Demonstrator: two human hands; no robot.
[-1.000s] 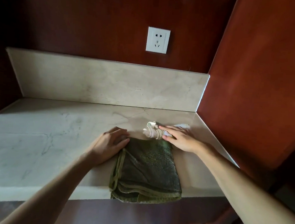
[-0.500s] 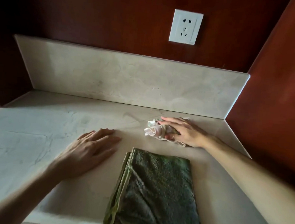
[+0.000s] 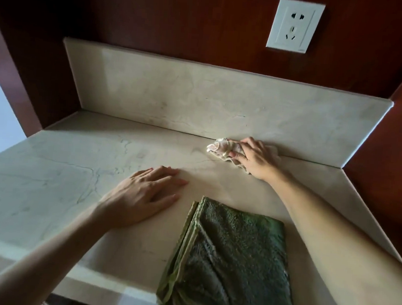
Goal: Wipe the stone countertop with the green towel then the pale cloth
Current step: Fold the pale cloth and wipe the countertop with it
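Observation:
The folded green towel (image 3: 229, 263) lies at the front edge of the stone countertop (image 3: 48, 183), untouched by either hand. My right hand (image 3: 257, 159) grips the bunched pale cloth (image 3: 222, 148) and holds it down on the counter at the foot of the backsplash, far right of centre. Part of the cloth is hidden under that hand. My left hand (image 3: 143, 196) rests flat on the bare stone, fingers straight, just left of the towel's far corner.
A low stone backsplash (image 3: 199, 99) runs along the back. Dark red wood panels close in the back and the right side (image 3: 392, 148). A white wall socket (image 3: 295, 25) sits above the backsplash. The counter's front edge (image 3: 103, 286) runs below my left forearm.
My right hand has slid the pale cloth away from the towel to the backsplash. My left hand came off the towel's corner and now lies flat on the stone. The view moved closer.

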